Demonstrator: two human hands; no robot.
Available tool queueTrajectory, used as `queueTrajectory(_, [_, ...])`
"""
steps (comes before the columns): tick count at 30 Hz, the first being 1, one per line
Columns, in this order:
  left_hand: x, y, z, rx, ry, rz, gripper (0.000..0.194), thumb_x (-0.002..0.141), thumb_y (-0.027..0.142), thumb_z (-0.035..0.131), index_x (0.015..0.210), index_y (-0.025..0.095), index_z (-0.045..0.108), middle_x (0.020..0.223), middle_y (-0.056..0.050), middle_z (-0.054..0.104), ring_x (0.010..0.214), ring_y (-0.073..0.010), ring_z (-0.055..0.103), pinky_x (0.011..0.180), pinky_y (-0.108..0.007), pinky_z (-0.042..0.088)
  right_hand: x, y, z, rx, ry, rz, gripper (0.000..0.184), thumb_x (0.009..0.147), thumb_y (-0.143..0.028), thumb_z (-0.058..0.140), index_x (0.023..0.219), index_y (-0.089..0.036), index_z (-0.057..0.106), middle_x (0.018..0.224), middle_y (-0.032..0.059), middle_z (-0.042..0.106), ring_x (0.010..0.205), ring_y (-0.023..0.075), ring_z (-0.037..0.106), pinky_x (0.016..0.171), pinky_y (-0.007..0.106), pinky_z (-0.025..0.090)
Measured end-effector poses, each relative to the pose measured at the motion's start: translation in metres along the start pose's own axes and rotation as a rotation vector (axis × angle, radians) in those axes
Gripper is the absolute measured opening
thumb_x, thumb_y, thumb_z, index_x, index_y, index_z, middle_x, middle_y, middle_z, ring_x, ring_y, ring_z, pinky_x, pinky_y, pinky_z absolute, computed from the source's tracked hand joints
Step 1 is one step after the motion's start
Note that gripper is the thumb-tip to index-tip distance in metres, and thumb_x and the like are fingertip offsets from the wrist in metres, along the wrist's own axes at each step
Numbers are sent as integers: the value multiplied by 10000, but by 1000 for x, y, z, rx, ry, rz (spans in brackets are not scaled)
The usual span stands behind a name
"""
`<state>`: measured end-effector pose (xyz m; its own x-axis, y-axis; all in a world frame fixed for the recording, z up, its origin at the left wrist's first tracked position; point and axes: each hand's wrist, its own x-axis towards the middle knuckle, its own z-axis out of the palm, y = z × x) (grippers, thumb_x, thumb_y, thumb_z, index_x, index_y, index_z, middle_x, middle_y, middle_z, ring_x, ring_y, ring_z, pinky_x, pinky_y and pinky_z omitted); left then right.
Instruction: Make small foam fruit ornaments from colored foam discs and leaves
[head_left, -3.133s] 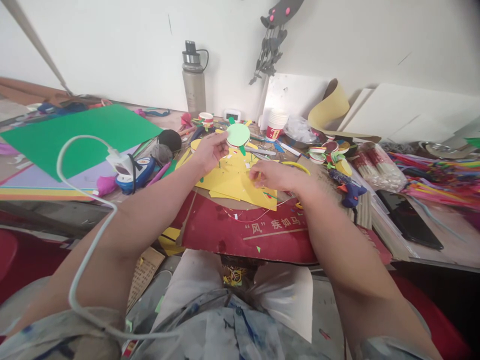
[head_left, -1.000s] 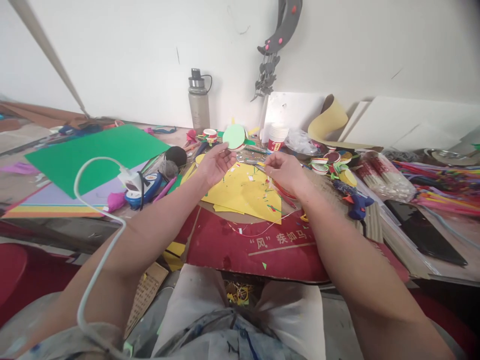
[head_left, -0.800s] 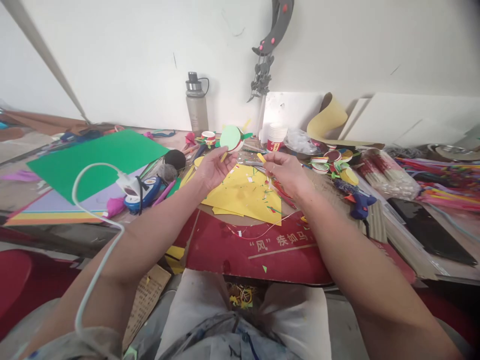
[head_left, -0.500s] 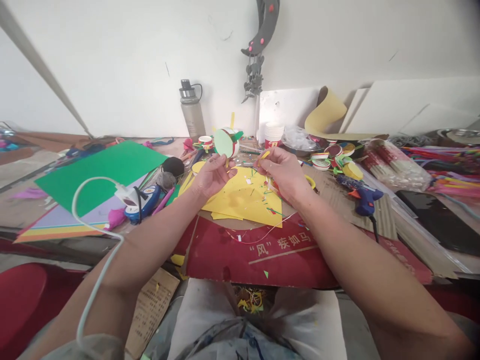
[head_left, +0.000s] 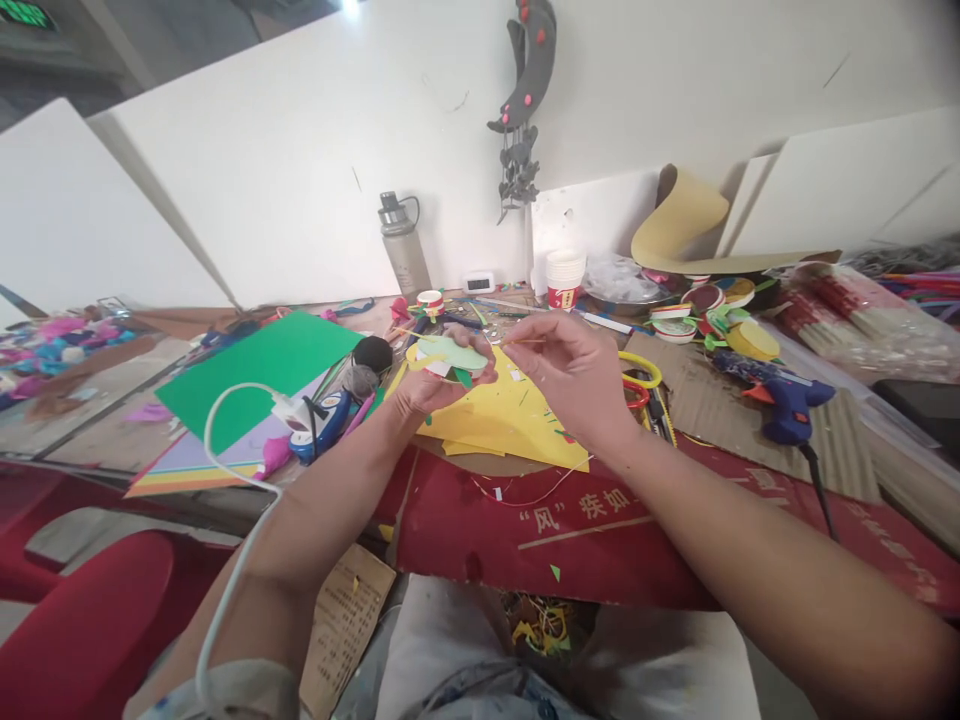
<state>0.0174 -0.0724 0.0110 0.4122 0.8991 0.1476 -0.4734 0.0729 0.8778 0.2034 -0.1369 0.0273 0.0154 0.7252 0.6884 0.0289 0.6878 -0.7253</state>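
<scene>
My left hand [head_left: 431, 385] is closed round a small paper-cup craft topped by a pale green paper disc [head_left: 452, 355], held nearly flat above the yellow paper sheets [head_left: 517, 420]. My right hand [head_left: 574, 375] is just to its right, fingers pinched on a thin yellow strip [head_left: 521, 342] that points at the craft. Both hands hover over the red cardboard [head_left: 592, 510] on the table.
A blue glue gun [head_left: 776, 400] and yellow-handled scissors [head_left: 641, 380] lie to the right. On the left are a green sheet [head_left: 262, 365], a white cable [head_left: 240, 500] and a blue tool [head_left: 322, 425]. A water bottle [head_left: 401, 245] and paper cups [head_left: 564, 280] stand by the wall.
The left hand tilted the green-topped craft from upright to nearly flat and drew it lower. The right hand came closer with the strip. The view swung up and left.
</scene>
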Motion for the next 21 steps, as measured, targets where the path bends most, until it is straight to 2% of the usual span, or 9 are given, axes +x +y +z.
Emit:
queueTrajectory(2, [1, -1, -1, 15, 8, 24, 499, 582, 399, 976, 733, 221, 536, 830, -13, 697, 854, -206, 708, 656, -309, 542, -2, -3, 3, 21, -5, -28, 126, 897, -377, 746, 898, -256, 709, 880, 0, 742, 753, 146, 640, 738, 327, 547])
queueTrajectory(5, [0, -3, -2, 24, -7, 49, 620, 463, 474, 1015, 751, 230, 523, 868, -14, 697, 934, -230, 720, 669, -302, 558, -4, -4, 5, 53, 3, -61, 41, 881, -273, 746, 877, -253, 711, 875, -11, 751, 726, 131, 629, 713, 310, 531])
queueTrajectory(8, [-3, -3, 2, 34, -6, 48, 771, 258, 495, 1043, 757, 234, 516, 910, -25, 706, 996, -268, 718, 697, -324, 568, -4, -3, 5, 63, -18, -87, 37, 874, -256, 751, 871, -255, 715, 895, -5, 758, 771, 142, 650, 719, 313, 529])
queueTrajectory(10, [-5, -2, 5, 49, 41, 57, 811, 190, 479, 1043, 750, 232, 509, 941, -38, 718, 1027, -293, 716, 729, -352, 571, -5, -1, 4, 50, -44, -97, 39, 875, -266, 756, 870, -258, 718, 922, 3, 762, 799, 153, 661, 717, 320, 532])
queueTrajectory(14, [-4, -2, 4, 70, 107, 80, 688, 327, 460, 1037, 745, 235, 539, 893, -31, 717, 998, -284, 725, 760, -373, 570, -3, 0, 3, 7, -37, -110, 46, 885, -285, 756, 860, -270, 720, 932, 12, 754, 820, 167, 661, 723, 334, 541])
queueTrajectory(17, [0, -5, -3, 55, -15, 86, 623, 376, 451, 1042, 741, 235, 585, 832, -10, 706, 876, -234, 724, 760, -357, 579, 1, -1, 2, -4, 11, -128, 48, 902, -290, 741, 863, -275, 715, 903, 10, 734, 822, 164, 645, 733, 329, 544])
queueTrajectory(20, [5, -6, -6, 57, -94, 29, 503, 525, 464, 1016, 731, 234, 618, 851, -13, 720, 784, -186, 699, 734, -335, 573, 6, 3, 1, -49, 31, -34, 51, 907, -306, 741, 884, -272, 709, 917, 13, 723, 831, 160, 633, 753, 324, 557])
queueTrajectory(21, [5, -6, -5, 43, -101, 49, 499, 511, 453, 1024, 714, 235, 623, 832, -4, 716, 738, -170, 679, 694, -321, 560, 7, 4, 0, -61, 38, 5, 50, 909, -308, 737, 894, -271, 708, 925, 14, 723, 841, 161, 636, 754, 321, 561])
